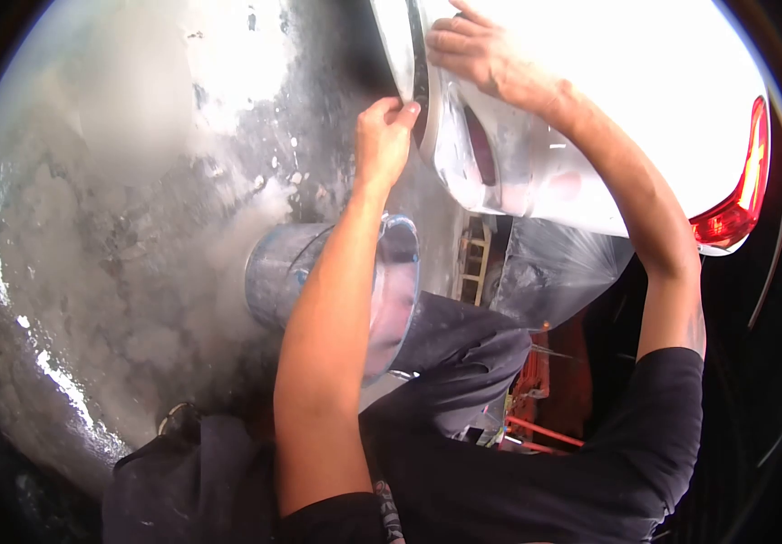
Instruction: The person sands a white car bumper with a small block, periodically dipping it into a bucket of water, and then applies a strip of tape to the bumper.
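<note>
My left hand (385,140) is closed, thumb pressed to the fingers, at the lower end of a narrow white strip (397,45). Whatever lies between those fingertips is too small or hidden to make out. Beside the strip runs a dark gap along the edge of a white car body panel (608,100). My right hand (486,56) rests on that panel near its edge, fingers stretched out and one apart from the others. Below the hands a clear lamp (463,150) is set in the car's corner. A grey bucket (273,272) stands behind my left forearm.
A red tail light (744,195) sits at the car's far right. Grey plastic sheeting (554,272) hangs under the bodywork, near a red metal frame (540,431). The stained concrete floor (137,299) spreads out on the left. My bent knee (481,349) is close to the bucket.
</note>
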A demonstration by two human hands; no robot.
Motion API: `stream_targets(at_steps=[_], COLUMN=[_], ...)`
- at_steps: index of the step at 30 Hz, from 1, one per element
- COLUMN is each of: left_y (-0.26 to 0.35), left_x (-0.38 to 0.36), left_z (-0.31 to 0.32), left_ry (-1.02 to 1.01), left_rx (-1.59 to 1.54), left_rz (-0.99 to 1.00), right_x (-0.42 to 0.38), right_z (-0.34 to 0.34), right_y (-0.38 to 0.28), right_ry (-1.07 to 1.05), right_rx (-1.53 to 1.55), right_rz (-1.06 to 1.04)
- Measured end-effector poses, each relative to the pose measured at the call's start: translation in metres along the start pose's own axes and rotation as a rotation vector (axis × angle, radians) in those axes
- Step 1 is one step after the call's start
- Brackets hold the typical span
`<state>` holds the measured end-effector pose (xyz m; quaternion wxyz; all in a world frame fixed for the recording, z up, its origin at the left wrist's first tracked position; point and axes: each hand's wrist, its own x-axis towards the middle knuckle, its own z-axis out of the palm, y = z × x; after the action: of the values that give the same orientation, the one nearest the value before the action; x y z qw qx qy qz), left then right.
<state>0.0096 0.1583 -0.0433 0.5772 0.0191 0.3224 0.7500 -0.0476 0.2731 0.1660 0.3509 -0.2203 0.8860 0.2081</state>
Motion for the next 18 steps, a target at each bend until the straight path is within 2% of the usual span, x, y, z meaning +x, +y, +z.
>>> stream_targets(at_steps=[4, 6, 8, 10, 11, 12, 14, 18], left_y=[-0.001, 0.001, 0.002, -0.002, -0.001, 0.0, -0.003, -0.003], left_x=[0.004, 0.003, 0.008, 0.004, 0.003, 0.009, 0.008, 0.01], left_z=[0.0, 0.0, 0.001, -0.001, 0.001, -0.003, -0.001, -0.002], left_ry=[0.004, -0.044, -0.066, -0.076, -0.033, -0.019, -0.032, -0.04], left_rx=[0.0, -0.075, -0.072, -0.108, -0.117, -0.121, -0.053, -0.076], left_rz=[0.018, 0.003, -0.017, -0.01, -0.042, -0.03, -0.025, -0.074], right_x=[-0.005, -0.004, 0.004, 0.003, -0.002, -0.005, -0.006, 0.0], right_z=[-0.014, -0.022, -0.027, -0.022, -0.008, -0.004, -0.013, -0.013], right_y=[-0.016, -0.02, -0.002, 0.006, 0.002, -0.011, -0.034, -0.024], right_ry=[-0.031, -0.115, -0.146, -0.202, -0.026, 0.026, -0.019, -0.085], right_rx=[-0.04, 0.018, -0.002, 0.021, -0.011, -0.02, 0.011, -0.014], right_rz=[0.016, -0.019, -0.039, 0.14, 0.006, -0.013, -0.008, -0.09])
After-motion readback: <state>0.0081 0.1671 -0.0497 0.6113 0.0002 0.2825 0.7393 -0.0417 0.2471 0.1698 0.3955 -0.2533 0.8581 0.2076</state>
